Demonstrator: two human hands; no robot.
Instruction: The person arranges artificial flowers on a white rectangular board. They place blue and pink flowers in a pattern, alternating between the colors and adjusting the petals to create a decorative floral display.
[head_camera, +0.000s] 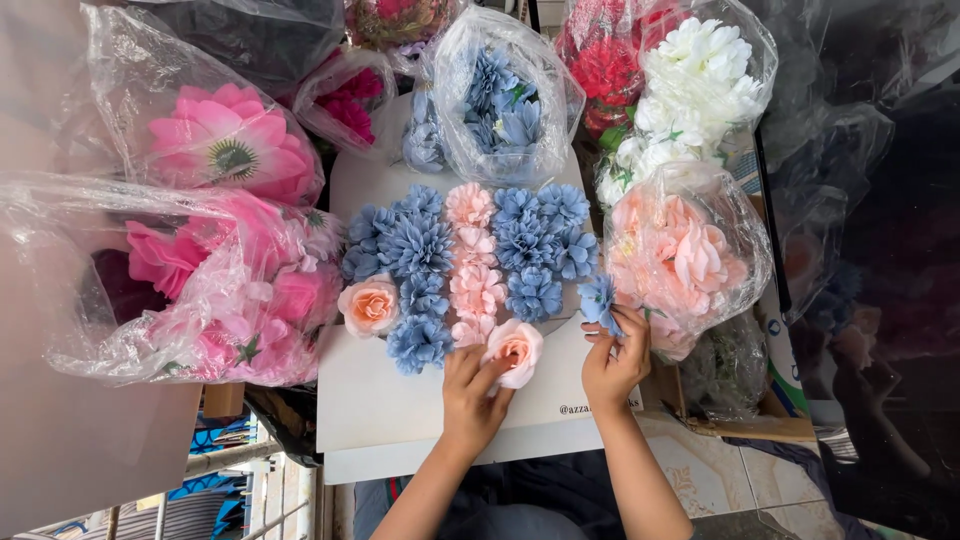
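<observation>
Left hand was pinching a peach rose head by its lower petals, fingers curled, pressing it down at the bottom edge of the flower patch, just right of the pink column. Looked like it was being seated flush against its neighbours.

Right hand was pinching a small blue flower head between thumb and fingertips, held up off the white board, just right of the laid-out cluster and apart from it. Probably staged there to keep it within reach of the open right edge.

Layout on the board: blue dahlia-like heads on both sides of a vertical column of pale pink heads, and a second peach rose at the left edge. Heads sat touching, no gaps, so the board hardly showed through.

Stock sat in clear plastic bags ringing the board, sorted by colour: peach roses right beside the right hand, white flowers behind them, blue ones at the top, big pink blooms left.
</observation>
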